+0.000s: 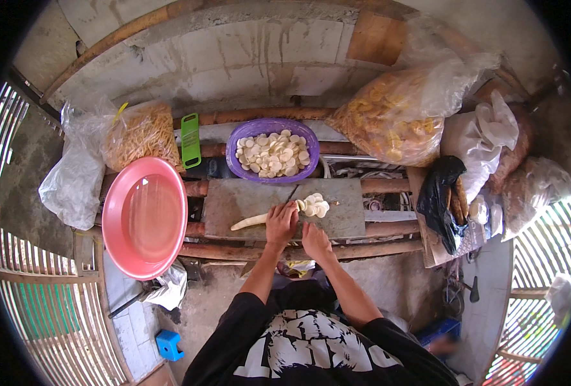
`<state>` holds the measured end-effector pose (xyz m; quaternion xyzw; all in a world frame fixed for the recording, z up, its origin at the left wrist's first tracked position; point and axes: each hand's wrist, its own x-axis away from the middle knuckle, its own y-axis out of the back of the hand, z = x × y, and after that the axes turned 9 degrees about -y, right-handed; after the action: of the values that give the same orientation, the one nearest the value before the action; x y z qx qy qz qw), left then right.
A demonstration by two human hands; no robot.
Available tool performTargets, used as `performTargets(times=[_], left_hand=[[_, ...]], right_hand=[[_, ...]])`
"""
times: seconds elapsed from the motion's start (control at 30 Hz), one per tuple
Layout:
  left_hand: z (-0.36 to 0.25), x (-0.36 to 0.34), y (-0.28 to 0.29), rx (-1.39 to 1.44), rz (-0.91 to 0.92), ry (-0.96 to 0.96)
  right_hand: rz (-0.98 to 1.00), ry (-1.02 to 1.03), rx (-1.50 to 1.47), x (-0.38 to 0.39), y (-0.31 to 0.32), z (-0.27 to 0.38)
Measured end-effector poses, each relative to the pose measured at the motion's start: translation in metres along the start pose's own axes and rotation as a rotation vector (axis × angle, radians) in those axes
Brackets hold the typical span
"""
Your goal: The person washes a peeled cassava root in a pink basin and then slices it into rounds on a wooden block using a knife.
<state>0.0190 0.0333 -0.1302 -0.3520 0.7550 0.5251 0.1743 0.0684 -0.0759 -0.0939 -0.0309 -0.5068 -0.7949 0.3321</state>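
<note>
My left hand (281, 224) is closed over a long, peeled white root, probably cassava (249, 222), lying on a grey board (234, 198). The root's thin end points left. Thin round white slices (315, 205) lie fanned and overlapping at its right end. My right hand (316, 243) is a closed fist at the board's near edge, just right of my left hand. Whatever it grips is hidden by the fingers. Beyond the board stands a purple oval basin (232, 149) with many more white slices in it.
Left of the board is a pink basin (110, 219) of liquid. A green slicer-like frame (190, 140) leans beside a bag of yellowish strips (145, 135). At right are a big bag of orange chips (395, 119), a black plastic bag (441, 199) and white bags (485, 138). The bench has bamboo poles (388, 185) with gaps.
</note>
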Motion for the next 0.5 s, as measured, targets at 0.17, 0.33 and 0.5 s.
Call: performTargets(times=[0.17,0.33,0.5], left_hand=[[0.005,-0.004,-0.001,-0.022,0.002,-0.007],[0.008,-0.005,-0.001,-0.042,0.004,-0.01],[0.008,-0.007,-0.001,-0.047,0.023,-0.008]], right_hand=[[0.022,-0.032,-0.034,0.0,0.003,-0.008],[-0.013,0.001,-0.11,0.003,0.004,0.004],[-0.02,0.007,-0.139,-0.001,-0.003,0.016]])
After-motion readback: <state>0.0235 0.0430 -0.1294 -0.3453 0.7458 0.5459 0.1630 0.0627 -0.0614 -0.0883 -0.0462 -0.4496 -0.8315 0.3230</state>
